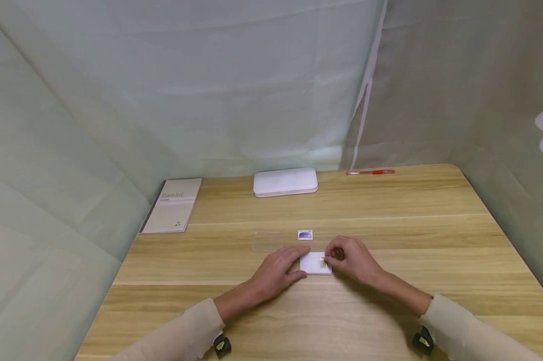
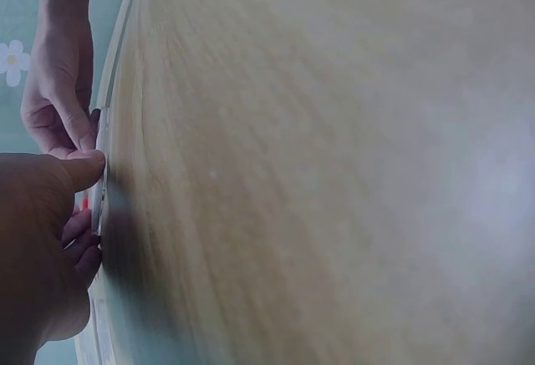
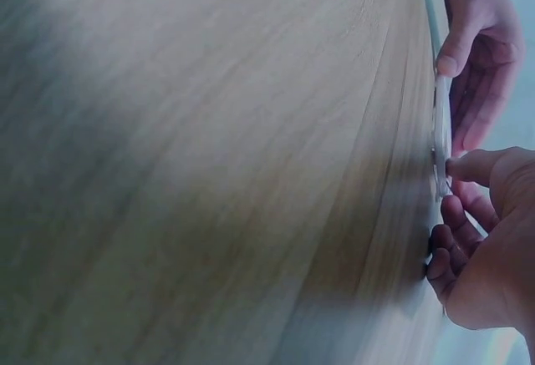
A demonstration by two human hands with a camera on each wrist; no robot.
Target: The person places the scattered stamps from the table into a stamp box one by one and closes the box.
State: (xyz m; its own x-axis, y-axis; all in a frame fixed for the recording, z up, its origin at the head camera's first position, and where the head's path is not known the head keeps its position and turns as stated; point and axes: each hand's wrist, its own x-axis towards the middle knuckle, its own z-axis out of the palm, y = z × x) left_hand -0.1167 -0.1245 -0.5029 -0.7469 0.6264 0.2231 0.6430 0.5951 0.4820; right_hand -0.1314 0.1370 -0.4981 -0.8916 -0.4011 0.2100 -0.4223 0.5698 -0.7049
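A small flat white rectangular block (image 1: pixel 311 262), perhaps a case or stack of cards, lies on the table. My left hand (image 1: pixel 278 271) grips its left end, thumb at the near edge and fingers at the far edge. On its right part sits a small stamp-like piece (image 1: pixel 323 262) with gold and dark print. My right hand (image 1: pixel 353 258) pinches this piece at its right side between thumb and forefinger. Seen edge-on, the block (image 3: pixel 443 131) shows between both hands in the right wrist view. Just beyond it lies a blue-and-white stamp (image 1: pixel 305 235).
A clear thin sheet (image 1: pixel 266 241) lies left of the stamp. Farther back are a notebook (image 1: pixel 174 205), a white flat case (image 1: pixel 286 182) and a red pen (image 1: pixel 370 172). Pale curtains (image 1: pixel 235 90) hang behind the wooden table (image 1: pixel 433 225).
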